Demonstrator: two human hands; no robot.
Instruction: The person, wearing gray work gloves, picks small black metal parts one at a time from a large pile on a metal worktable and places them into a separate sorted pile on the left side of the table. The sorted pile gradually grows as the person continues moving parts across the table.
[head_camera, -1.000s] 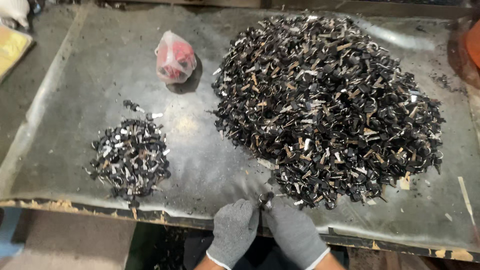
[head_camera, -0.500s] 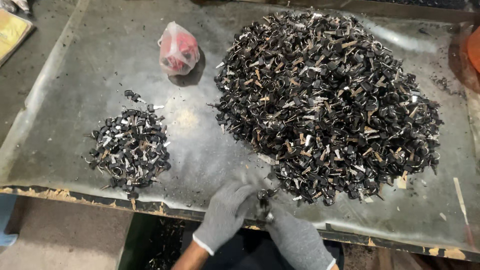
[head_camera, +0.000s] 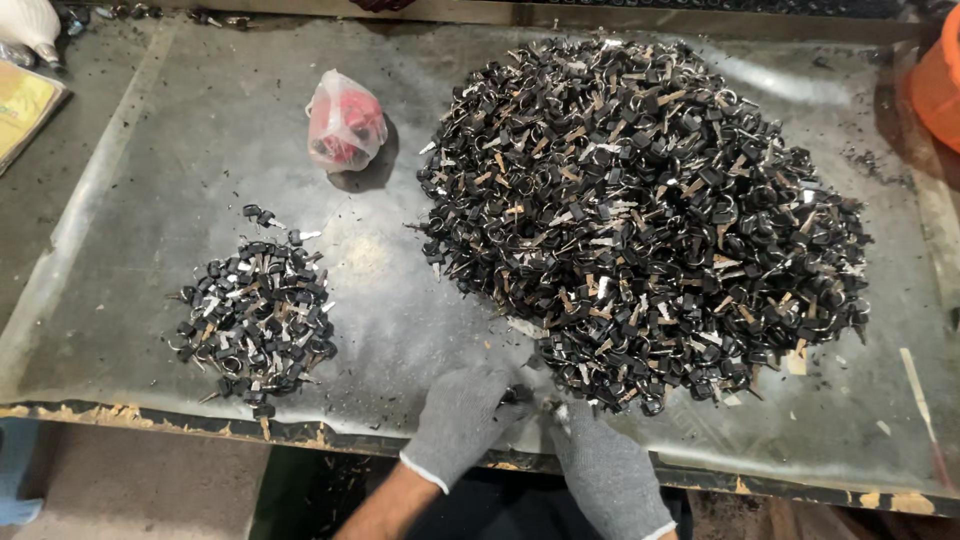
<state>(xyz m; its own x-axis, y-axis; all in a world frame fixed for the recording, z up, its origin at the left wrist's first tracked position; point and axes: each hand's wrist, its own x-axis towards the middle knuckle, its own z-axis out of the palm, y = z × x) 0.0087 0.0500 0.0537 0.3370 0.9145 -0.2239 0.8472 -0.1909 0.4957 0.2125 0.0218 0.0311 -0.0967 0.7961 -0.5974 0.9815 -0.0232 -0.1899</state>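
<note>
while gloved, left hand (head_camera: 462, 420) and right hand (head_camera: 600, 465) pinch a small black part (head_camera: 520, 394).

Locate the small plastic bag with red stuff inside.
Head view, upper left of centre: the bag lies on the grey table, just left of the big pile.

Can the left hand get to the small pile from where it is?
Probably yes: the left hand sits at the table edge, and only bare sheet lies between it and the small pile.
</note>
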